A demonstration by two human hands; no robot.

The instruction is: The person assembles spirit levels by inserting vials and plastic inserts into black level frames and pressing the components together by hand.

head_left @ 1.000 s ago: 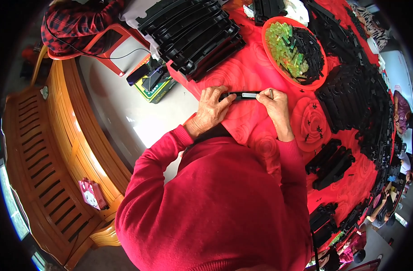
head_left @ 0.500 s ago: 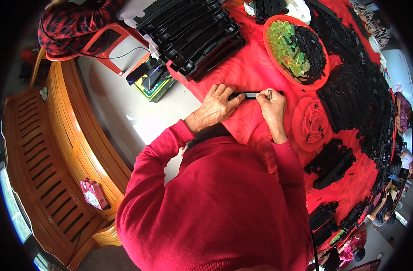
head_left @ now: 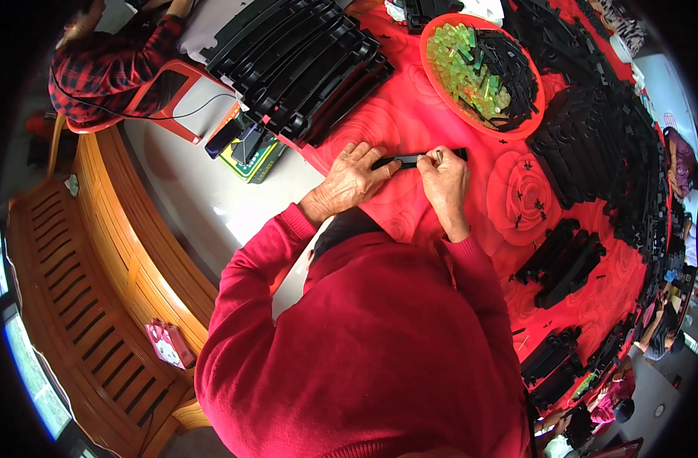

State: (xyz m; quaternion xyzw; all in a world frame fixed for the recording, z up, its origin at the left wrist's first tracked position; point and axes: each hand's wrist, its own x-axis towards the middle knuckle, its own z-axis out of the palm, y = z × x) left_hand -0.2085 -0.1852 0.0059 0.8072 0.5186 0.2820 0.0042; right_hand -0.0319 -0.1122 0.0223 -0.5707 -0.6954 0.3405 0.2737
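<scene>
A long narrow black plastic part (head_left: 408, 161) lies flat on the red tablecloth in front of me. My left hand (head_left: 355, 180) holds its left end down, thumb along the near edge and fingers over the top. My right hand (head_left: 447, 185) is closed at the part's right side, with the tip of a thin, light-brown rod (head_left: 439, 155) poking up from between the fingers. The rod's lower end is hidden by the hand. Past the right hand, the far end of the black part shows.
Beyond my hands stands a stack of black plastic trays (head_left: 303, 69). A red-orange basin (head_left: 538, 114) holds yellow-green clear pieces and black strips. More black parts (head_left: 567, 263) lie at the right. A person in a checked sleeve (head_left: 147, 57) sits at far left, near a wooden bench (head_left: 82, 290).
The whole view has shifted slightly, so the hands and basin sit a little further left. Both hands keep their grip on the black part and rod.
</scene>
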